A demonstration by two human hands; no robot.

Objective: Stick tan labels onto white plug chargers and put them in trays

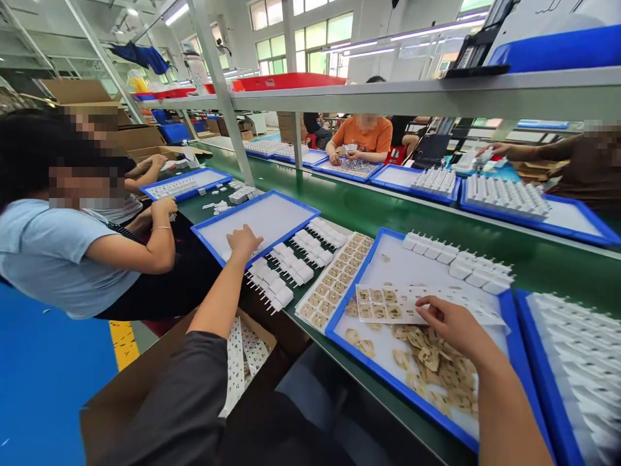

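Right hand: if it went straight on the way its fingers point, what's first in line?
Probably the beige pieces at the left end of the white sheet. The right hand is already at that sheet; whether its fingertips touch it is unclear.

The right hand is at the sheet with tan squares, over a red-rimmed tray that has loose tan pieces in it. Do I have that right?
Not quite: that tray is blue-rimmed, not red-rimmed, as the head view shows. The rest holds: the right hand is at the sheet with tan squares, over the tray, and loose tan pieces lie in it.
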